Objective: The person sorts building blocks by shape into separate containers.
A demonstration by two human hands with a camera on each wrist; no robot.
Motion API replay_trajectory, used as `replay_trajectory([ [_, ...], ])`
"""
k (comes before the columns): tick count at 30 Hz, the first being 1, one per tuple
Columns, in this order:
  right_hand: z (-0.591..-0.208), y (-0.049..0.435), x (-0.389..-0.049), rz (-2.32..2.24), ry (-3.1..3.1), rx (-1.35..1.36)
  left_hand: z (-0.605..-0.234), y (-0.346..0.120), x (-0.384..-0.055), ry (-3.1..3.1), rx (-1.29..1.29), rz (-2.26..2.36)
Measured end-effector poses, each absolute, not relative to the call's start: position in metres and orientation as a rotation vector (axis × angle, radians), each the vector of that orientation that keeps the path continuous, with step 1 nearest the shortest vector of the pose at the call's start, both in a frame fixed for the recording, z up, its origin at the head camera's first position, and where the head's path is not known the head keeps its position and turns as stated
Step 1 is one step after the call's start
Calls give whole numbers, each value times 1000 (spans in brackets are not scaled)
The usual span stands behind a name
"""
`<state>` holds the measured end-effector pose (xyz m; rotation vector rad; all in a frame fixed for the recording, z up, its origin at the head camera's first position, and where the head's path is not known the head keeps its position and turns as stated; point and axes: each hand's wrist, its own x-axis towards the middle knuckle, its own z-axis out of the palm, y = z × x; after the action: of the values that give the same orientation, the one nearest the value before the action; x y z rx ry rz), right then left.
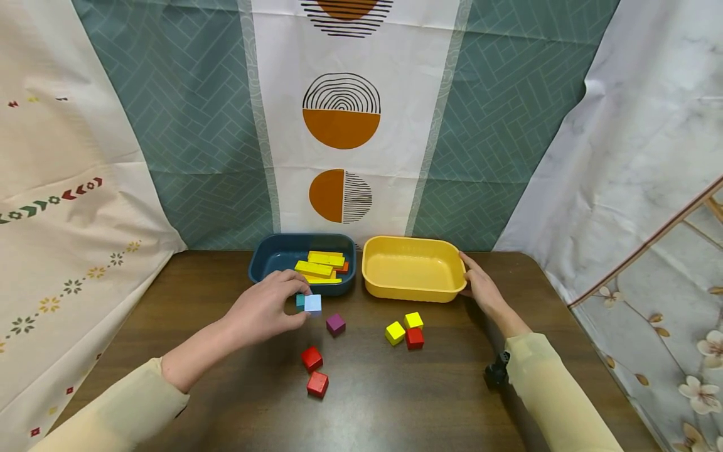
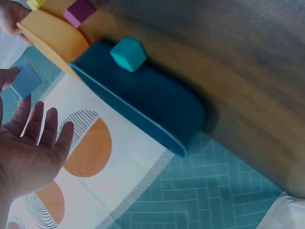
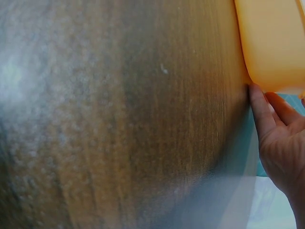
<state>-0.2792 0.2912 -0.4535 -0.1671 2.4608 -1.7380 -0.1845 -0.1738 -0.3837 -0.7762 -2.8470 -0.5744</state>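
My left hand (image 1: 268,309) pinches a light blue cube (image 1: 313,304) between thumb and fingertips, above the table in front of the dark blue tray (image 1: 271,242). The other fingers spread out in the left wrist view. A teal cube (image 2: 128,54) lies on the table by that tray, partly behind the held cube in the head view. At the right end of the yellow tray (image 1: 415,292), my right hand (image 1: 484,290) touches the wall with straight fingers. A purple cube (image 1: 336,324) lies just right of the left hand.
Yellow blocks (image 1: 315,269) and some orange lie in the dark blue tray. Two red cubes (image 1: 317,384) sit nearer the front. Two yellow cubes (image 1: 395,333) and a red cube (image 1: 415,339) cluster before the yellow tray. A patterned curtain (image 1: 350,207) hangs behind the table.
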Motion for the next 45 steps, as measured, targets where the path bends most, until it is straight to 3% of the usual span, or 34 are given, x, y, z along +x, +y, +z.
replay_trajectory([
  [18,-457,293,-280,-1737,2471,-164,-353,-129,-232,-2853,-777,-632],
  [45,-453,290,-279,-1740,2476,-150,-370,-71,-293,-2941,-667,-677],
])
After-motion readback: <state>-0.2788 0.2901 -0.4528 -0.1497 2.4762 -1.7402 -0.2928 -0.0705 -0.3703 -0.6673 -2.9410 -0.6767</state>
